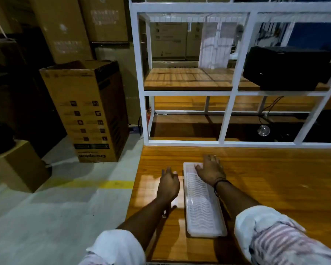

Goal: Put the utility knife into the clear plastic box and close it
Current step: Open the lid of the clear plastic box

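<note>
The right hand (210, 170) covers the far end of the clear plastic box (203, 205), and the ribbed, frosted lid hides whatever lies inside, so no utility knife can be made out. The left hand (168, 183) is motion-blurred at the fingertips, so whether it touches the desk (275, 188) cannot be told. Both rolled sleeves (275, 236) are cut off by the bottom edge, and the print on the cardboard cartons (88, 111) is mostly too blurred to read.

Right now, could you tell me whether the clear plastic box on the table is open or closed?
Closed, it seems: the ribbed lid lies flat over the clear plastic box, with the right hand resting on its far end. Whether it is latched, I cannot tell.
</note>
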Demonstrator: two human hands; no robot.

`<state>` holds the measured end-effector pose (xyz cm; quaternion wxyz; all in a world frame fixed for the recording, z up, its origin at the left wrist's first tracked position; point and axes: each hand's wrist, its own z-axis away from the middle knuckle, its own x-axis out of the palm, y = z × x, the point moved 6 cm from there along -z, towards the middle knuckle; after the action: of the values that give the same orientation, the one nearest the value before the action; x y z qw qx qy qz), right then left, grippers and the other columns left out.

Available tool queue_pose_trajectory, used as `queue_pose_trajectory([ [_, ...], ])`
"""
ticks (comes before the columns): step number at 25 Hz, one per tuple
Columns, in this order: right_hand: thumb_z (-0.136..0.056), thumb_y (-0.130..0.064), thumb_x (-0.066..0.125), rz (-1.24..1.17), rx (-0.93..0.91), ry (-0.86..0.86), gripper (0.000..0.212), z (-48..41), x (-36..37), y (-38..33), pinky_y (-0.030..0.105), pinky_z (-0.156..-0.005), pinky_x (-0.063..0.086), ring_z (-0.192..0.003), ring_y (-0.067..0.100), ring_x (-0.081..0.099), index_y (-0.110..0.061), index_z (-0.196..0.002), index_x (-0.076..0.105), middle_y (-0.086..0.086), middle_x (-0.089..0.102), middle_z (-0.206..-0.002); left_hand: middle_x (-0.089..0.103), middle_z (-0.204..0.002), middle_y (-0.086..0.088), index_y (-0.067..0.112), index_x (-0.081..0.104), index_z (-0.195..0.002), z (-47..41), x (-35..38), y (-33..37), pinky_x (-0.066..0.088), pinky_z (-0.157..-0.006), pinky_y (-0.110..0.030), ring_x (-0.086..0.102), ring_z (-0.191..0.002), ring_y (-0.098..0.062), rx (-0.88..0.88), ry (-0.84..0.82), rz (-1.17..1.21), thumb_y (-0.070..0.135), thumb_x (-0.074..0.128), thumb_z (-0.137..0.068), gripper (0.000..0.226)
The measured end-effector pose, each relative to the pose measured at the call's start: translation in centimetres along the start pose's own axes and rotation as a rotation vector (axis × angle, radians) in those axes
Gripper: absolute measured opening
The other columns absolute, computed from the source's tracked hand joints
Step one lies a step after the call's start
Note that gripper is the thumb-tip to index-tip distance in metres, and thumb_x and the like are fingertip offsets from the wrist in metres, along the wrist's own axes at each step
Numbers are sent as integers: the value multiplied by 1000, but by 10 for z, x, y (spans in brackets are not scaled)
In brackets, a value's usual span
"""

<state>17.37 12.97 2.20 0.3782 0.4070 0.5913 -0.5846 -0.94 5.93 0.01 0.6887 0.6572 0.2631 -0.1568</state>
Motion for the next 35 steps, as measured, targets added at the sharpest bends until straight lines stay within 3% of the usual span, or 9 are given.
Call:
queue_pose_trajectory([
  [7,-101,-44,51,-63,89,-85,56,-6,11,12,47,-115,38,-140,40,42,-7,-144,50,21,48,-151,52,-152,-16,5,45,-148,-21,28,-2,42,-104,-32,50,-139,-34,-195,-108,206,15,41,-105,44],
  [11,-102,-42,48,-103,117,-34,51,-7,16,12,47,-114,39,-135,41,47,-6,-138,54,22,53,-146,66,-119,-2,9,55,-135,-36,42,14,49,-73,-12,65,-101,-19,-154,-211,385,10,45,-104,32],
  [15,-103,-42,43,-43,110,29,51,-9,23,13,49,-113,39,-134,40,45,-7,-139,53,22,50,-146,45,-156,-10,15,19,-161,-44,54,16,47,-69,-12,51,-114,-14,-270,-238,505,17,46,-106,62],
  [18,-102,-43,44,-31,97,82,50,-9,26,14,49,-110,40,-133,38,46,-10,-139,50,20,53,-143,37,-163,-8,24,18,-162,-46,57,9,47,-78,-20,51,-127,-20,-293,-238,494,24,43,-106,61],
  [21,-101,-43,46,-71,87,116,55,-8,24,14,48,-109,40,-134,36,46,-13,-146,41,19,53,-144,38,-162,-6,27,27,-160,-47,57,6,44,-63,-12,52,-122,-16,-315,-239,514,28,40,-107,54],
  [24,-100,-41,49,-38,16,163,61,-7,21,8,47,-108,42,-131,33,47,-16,-154,36,17,50,-143,64,-139,-6,39,62,-123,-49,58,6,54,-77,-27,67,-112,-25,-308,-251,539,30,42,-105,28],
  [28,-101,-42,42,64,21,105,47,-11,25,11,48,-109,38,-129,33,47,-17,-140,52,17,51,-139,73,-84,16,36,65,-88,-54,61,0,53,-53,-18,68,-74,-4,-321,-230,602,29,44,-103,26],
  [30,-101,-40,40,164,-53,71,43,-16,25,5,50,-112,34,-131,33,46,-17,-132,58,15,53,-139,74,-94,7,29,68,-99,-55,63,0,56,-59,-23,69,-82,-13,-354,-243,674,27,41,-105,28],
  [35,-101,-38,41,135,-272,-58,38,-24,39,-38,50,-112,31,-131,33,45,-18,-128,60,11,55,-138,70,-118,-21,10,70,-104,-49,74,0,49,-108,-49,63,-118,-37,-467,-255,830,26,40,-105,34],
])
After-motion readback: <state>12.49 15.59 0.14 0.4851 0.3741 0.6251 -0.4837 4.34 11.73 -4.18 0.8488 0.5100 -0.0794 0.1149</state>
